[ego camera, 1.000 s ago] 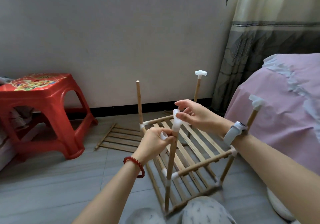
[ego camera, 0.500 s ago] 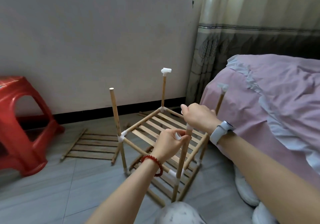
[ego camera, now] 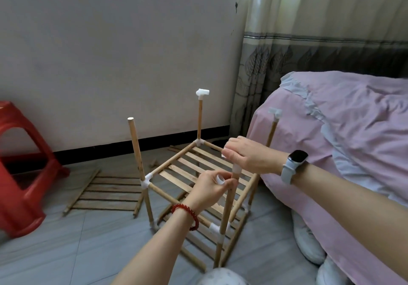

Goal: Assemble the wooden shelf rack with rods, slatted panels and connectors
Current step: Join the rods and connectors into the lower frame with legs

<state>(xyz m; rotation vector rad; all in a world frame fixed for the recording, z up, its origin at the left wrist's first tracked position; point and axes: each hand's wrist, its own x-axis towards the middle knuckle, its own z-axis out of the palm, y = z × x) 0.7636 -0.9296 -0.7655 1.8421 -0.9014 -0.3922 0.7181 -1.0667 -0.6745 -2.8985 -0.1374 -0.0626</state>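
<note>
a person seated on a tiled floor works on a half-built wooden rack, capping its nearest upright. the right hand is curled over a white connector sitting on top of the near rod, fingers wrapped round the piece. the left hand grips the same rod just below, and pinches a second white connector against it (its exact shape is hard to make out).

the rack stands on the floor between a pink-covered bed and a red stool, with one slatted shelf fitted at mid-height. two far rods already carry white caps; the far left rod is bare on top. a spare slatted panel lies flat on the floor beside the frame.

to seat this piece well, the push should probably run straight down the rod's line while the lower hand braces it, since a sideways shove could pull the lower joints loose. the connector's open arms likely need turning to face the neighbouring uprights.
</note>
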